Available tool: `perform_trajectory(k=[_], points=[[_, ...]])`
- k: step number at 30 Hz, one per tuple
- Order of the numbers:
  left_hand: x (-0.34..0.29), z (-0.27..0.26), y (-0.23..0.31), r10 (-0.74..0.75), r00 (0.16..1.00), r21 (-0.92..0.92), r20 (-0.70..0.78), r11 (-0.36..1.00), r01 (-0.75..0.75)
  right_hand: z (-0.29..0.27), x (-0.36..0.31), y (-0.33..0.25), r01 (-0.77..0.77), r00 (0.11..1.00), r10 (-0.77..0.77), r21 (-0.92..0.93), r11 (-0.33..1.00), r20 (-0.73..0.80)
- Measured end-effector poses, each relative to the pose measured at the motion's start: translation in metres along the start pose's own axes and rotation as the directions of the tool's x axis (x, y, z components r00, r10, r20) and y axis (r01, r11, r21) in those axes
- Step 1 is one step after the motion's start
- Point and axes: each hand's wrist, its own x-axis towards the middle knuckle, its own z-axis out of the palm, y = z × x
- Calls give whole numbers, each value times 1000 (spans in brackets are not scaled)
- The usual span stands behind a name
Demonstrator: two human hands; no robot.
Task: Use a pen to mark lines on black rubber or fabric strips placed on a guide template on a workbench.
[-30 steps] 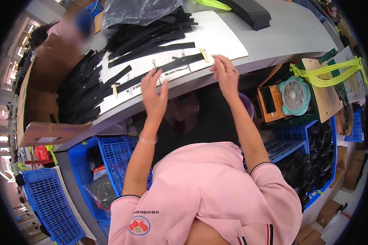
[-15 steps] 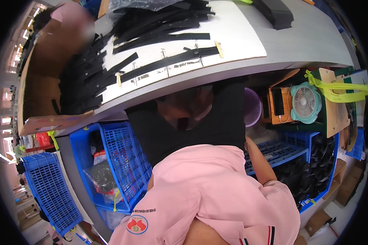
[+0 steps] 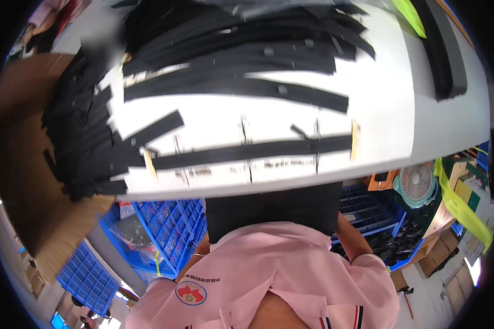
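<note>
Neither of my hands shows. Beside my black-clad lap, my left forearm (image 3: 195,260) and my right forearm (image 3: 354,238) reach down toward the table's near edge, where the hands are hidden. On the tabletop in front of me lies a white board (image 3: 387,104) with black marks. One long black fabric strip (image 3: 280,148) stretches across it between two yellowish tape pieces, at its right end (image 3: 354,141) and near its left (image 3: 150,163). Behind it is a heap of black strips (image 3: 230,60), slightly blurred.
More black strips (image 3: 88,148) spill over an open cardboard box (image 3: 16,148) at the left. A long black padded piece (image 3: 442,55) rests at the far right. Below the table stand blue crates (image 3: 173,230), (image 3: 368,208) and a teal fan (image 3: 415,183) near yellow-green ribbon (image 3: 458,205).
My view has tilted up, so the table and its strips fill more of the picture. The purple bin is now hidden behind the table edge. More of my left forearm shows.
</note>
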Motion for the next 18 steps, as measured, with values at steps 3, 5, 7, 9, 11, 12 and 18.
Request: perform_trajectory(k=[3,5,7,9,11,12,18], points=[[1,15,36,37,998,-24,50,999,-36,-15,-15,7,67,998,-68,-66,996,-13],[5,24,64,67,989,12,129,998,-69,-25,-18,-1,105,992,-108,-56,993,-63],[-8,20,72,97,982,24,163,994,-103,-24,-21,-6,142,987,-147,-70,987,-67],[-15,22,78,148,969,29,198,987,-157,-27,-16,-12,201,976,-206,-79,976,-67],[-22,7,79,224,951,26,211,972,-235,-23,0,-18,280,958,-284,-83,956,-40],[-24,4,75,270,938,24,218,959,-282,-19,11,-20,328,943,-330,-80,941,-26],[-41,19,83,-100,995,-456,30,884,103,40,46,-39,565,825,-564,-20,825,45]])
